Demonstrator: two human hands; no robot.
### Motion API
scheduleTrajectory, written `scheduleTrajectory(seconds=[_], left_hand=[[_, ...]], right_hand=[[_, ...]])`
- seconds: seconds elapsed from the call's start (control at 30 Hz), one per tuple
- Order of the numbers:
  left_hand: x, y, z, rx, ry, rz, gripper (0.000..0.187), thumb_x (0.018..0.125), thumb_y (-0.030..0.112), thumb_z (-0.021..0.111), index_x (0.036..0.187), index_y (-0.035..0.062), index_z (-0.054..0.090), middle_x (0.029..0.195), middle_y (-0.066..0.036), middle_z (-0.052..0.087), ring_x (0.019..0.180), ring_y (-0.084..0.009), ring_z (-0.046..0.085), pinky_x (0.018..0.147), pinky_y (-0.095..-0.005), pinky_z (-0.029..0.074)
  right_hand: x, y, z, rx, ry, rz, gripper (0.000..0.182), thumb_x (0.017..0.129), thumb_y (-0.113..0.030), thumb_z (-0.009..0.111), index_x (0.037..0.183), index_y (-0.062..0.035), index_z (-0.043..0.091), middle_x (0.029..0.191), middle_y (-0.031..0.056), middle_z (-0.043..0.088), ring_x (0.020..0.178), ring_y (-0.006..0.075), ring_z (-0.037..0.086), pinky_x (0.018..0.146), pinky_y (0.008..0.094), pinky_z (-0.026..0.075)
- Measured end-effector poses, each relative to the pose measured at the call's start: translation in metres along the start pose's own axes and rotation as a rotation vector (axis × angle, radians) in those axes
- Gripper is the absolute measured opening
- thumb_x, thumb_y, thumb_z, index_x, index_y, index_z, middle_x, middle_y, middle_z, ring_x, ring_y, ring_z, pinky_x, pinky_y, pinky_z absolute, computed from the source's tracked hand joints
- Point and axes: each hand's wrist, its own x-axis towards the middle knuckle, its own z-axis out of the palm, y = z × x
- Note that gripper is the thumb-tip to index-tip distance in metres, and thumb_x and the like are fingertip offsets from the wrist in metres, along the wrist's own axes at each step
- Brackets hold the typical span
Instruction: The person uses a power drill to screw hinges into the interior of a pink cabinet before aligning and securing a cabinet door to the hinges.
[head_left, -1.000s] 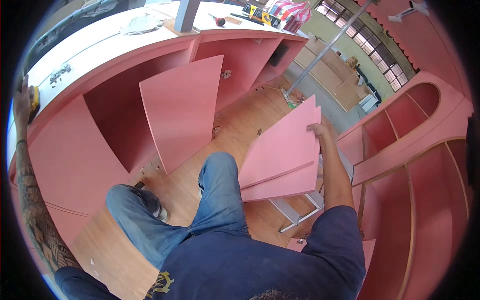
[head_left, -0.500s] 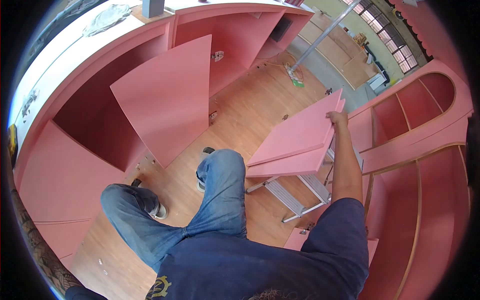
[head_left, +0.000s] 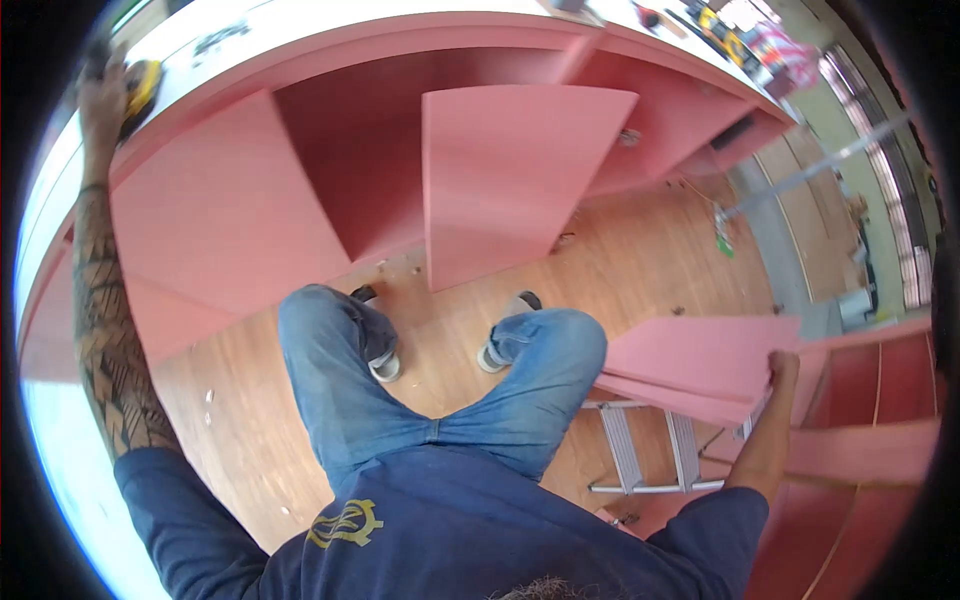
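Observation:
At the upper left, my left hand (head_left: 101, 98) is on the white countertop (head_left: 190, 55) beside a yellow and black tool (head_left: 143, 98). It is blurred, and whether it grips anything is unclear. My right hand (head_left: 784, 368), at the right, grips the edge of the pink panels (head_left: 700, 360). Two panels lie stacked at a slant over an aluminium step ladder (head_left: 622, 450). Ahead of my knees, a pink door (head_left: 510, 180) stands open from the curved pink cabinet (head_left: 370, 150), with a hinge (head_left: 628, 138) near its right edge.
Wooden floor (head_left: 400, 320) lies around my feet, with small bits on it. Pink shelving (head_left: 860, 440) is at the right. A metal pole (head_left: 820, 160) slants at the upper right. More tools (head_left: 730, 40) lie on the counter's far right.
The view has swung left, so the cabinet and panels appear farther right. My left hand has come into view at the counter. My right hand still holds the panels.

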Motion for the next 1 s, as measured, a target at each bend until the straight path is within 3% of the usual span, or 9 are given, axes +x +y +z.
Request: scheduleTrajectory(seconds=[0.13, 0.27, 0.33, 0.4, 0.6, 0.67, 0.8, 0.93, 1.0], left_hand=[[0.03, 0.043, -0.028, -1.052, -0.096, -0.96, 0.047, 0.1, 0.019, 0.067, 0.143, 0.0003, 0.055, 0.126, -0.021, 0.063, 0.118, -0.0335, 0.063, 0.103, -0.0472, 0.048], [0.037, 0.048, -0.034, -0.498, -0.351, -0.576, 0.092, 0.1, 0.052, 0.061, 0.164, -0.0018, 0.022, 0.163, -0.04, 0.029, 0.146, -0.0491, 0.042, 0.114, -0.0617, 0.04], [0.051, 0.077, -0.058, -0.989, 0.063, -0.832, 0.04, 0.107, 0.021, 0.064, 0.135, 0.0028, 0.043, 0.096, -0.008, 0.058, 0.064, -0.0137, 0.063, 0.052, -0.0293, 0.053], [0.072, 0.099, -0.087, -1.1, 0.083, -1.077, 0.04, 0.108, 0.023, 0.062, 0.133, -0.0009, 0.043, 0.092, -0.008, 0.061, 0.065, -0.0144, 0.064, 0.051, -0.0303, 0.053], [0.055, 0.096, -0.086, -0.911, 0.068, -0.882, 0.052, 0.107, 0.027, 0.064, 0.143, -0.0041, 0.044, 0.101, -0.016, 0.067, 0.076, -0.02, 0.07, 0.064, -0.0346, 0.059], [0.038, 0.11, -0.104, -0.505, 0.062, -0.889, 0.077, 0.101, 0.037, 0.073, 0.156, -0.0007, 0.035, 0.146, -0.025, 0.046, 0.143, -0.0312, 0.043, 0.11, -0.0486, 0.045], [0.009, 0.178, -0.138, -0.477, 0.3, -0.452, 0.067, 0.089, 0.023, 0.077, 0.149, 0.0125, 0.049, 0.131, -0.013, 0.06, 0.132, -0.0343, 0.047, 0.112, -0.0519, 0.033], [-0.001, 0.251, -0.16, -0.626, -0.326, -0.366, 0.067, 0.092, 0.027, 0.076, 0.152, 0.0155, 0.047, 0.142, -0.017, 0.05, 0.136, -0.0353, 0.042, 0.116, -0.0552, 0.031], [0.0, 0.268, -0.147, -0.583, -0.384, -0.359, 0.068, 0.092, 0.029, 0.076, 0.152, 0.0143, 0.047, 0.144, -0.017, 0.048, 0.138, -0.0355, 0.041, 0.118, -0.0564, 0.029]], right_hand=[[0.039, 0.038, 0.02, 0.454, 0.013, 0.088, 0.01, 0.078, -0.009, 0.07, 0.075, -0.0036, 0.063, 0.071, 0.0088, 0.058, 0.057, 0.0279, 0.052, 0.049, 0.0505, 0.044], [0.041, 0.029, 0.018, 0.455, -0.073, 0.128, 0.022, 0.077, -0.015, 0.072, 0.084, 0.005, 0.068, 0.084, 0.0163, 0.067, 0.071, 0.028, 0.06, 0.066, 0.0484, 0.051], [0.037, 0.03, 0.014, 0.388, -0.067, 0.126, 0.032, 0.08, -0.021, 0.073, 0.098, 0.0059, 0.071, 0.1, 0.0243, 0.073, 0.083, 0.0339, 0.067, 0.082, 0.051, 0.055], [0.015, 0.023, 0.001, 0.309, -0.042, 0.059, 0.036, 0.082, -0.024, 0.073, 0.107, 0.0026, 0.073, 0.109, 0.0282, 0.073, 0.09, 0.0393, 0.07, 0.088, 0.0548, 0.055], [-0.073, -0.08, -0.026, -0.163, 0.27, 0.298, 0.066, 0.088, -0.047, 0.074, 0.145, -0.0193, 0.056, 0.146, 0.028, 0.053, 0.134, 0.0485, 0.052, 0.103, 0.0689, 0.043], [-0.069, -0.085, -0.021, -0.213, 0.299, 0.246, 0.075, 0.086, -0.056, 0.075, 0.152, -0.0306, 0.05, 0.156, 0.0262, 0.042, 0.141, 0.0496, 0.041, 0.107, 0.0658, 0.041], [-0.094, -0.115, -0.019, -0.183, 0.367, 0.091, 0.077, 0.086, -0.058, 0.075, 0.154, -0.0311, 0.05, 0.151, 0.0266, 0.048, 0.139, 0.0501, 0.045, 0.107, 0.0667, 0.041], [-0.132, -0.167, -0.018, -0.061, 0.253, -0.023, 0.076, 0.087, -0.056, 0.076, 0.151, -0.0212, 0.055, 0.144, 0.0278, 0.055, 0.139, 0.0492, 0.046, 0.111, 0.0613, 0.041], [-0.144, -0.188, 0.003, 0.113, 0.232, -0.491, 0.074, 0.089, -0.053, 0.076, 0.149, -0.0127, 0.058, 0.138, 0.0292, 0.059, 0.139, 0.0468, 0.048, 0.115, 0.055, 0.038]])
